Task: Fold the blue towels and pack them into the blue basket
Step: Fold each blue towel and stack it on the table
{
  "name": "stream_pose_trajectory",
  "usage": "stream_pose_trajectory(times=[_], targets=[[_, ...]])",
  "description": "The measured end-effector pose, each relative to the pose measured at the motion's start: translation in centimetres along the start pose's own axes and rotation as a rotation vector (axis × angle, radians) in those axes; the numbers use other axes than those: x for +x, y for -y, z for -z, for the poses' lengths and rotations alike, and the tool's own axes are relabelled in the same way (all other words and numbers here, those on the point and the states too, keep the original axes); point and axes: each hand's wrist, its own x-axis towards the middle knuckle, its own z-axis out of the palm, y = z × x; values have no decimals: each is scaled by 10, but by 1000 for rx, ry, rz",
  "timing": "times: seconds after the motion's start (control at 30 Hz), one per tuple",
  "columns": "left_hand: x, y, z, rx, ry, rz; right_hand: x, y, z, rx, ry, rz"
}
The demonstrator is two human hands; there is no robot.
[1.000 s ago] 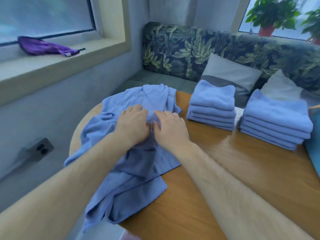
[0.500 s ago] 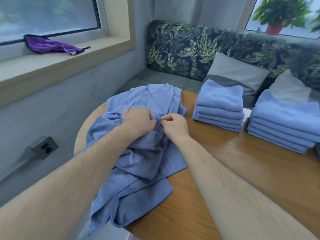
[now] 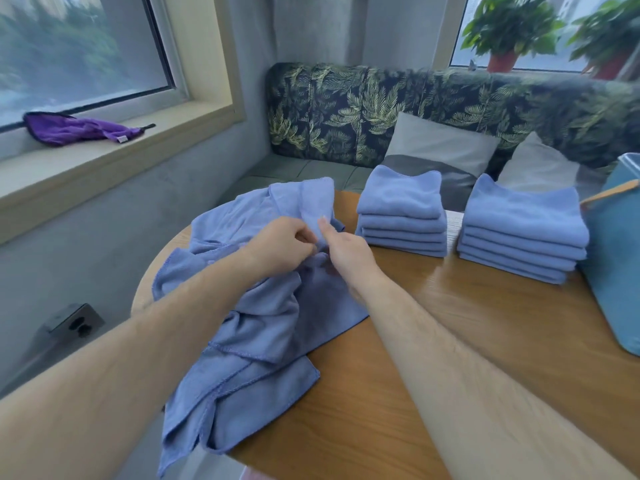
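2 folded stacks (image 3: 401, 209) of blue towels sit at the bench's far edge, none visibly in the blue basket (image 3: 613, 258) at the right edge. At the left edge, the left hand (image 3: 277, 245) and right hand (image 3: 346, 247) each pinch an unfolded towel (image 3: 259, 306) from the loose heap, so I'd judge folding partly done and packing not started.

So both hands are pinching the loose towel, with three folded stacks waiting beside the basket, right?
Not quite: the head view shows two folded stacks, the near stack and the far stack, not three. The left hand and right hand do pinch the loose towel, beside the basket.
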Motion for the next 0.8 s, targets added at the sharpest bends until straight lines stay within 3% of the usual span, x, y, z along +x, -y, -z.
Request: stream_pose_trajectory(times=[0.1, 0.2, 0.27, 0.4, 0.57, 0.67, 0.8], targets=[[-14, -11, -9, -86, 73, -109, -9, 0, 14, 75, -45, 66], [-16, -19, -9, -76, 1, -106, -27, 2, 35, -38, -92, 161], [-14, -27, -7, -5, -12, -113, -45, 3, 51, -88, -127, 207], [-20, -55, -19, 243, 163, -137, -88, 3, 88, -133, -158, 235], [-50, -104, -58, 270, 276, -276, -142, -12, 144, -188, -295, 177], [-61, -123, -81, 400, 395, -271, -170, -31, 181, -292, -403, 63], [-61, -135, -105, 553, 472, -245, -182, -54, 207, -443, -365, -93]])
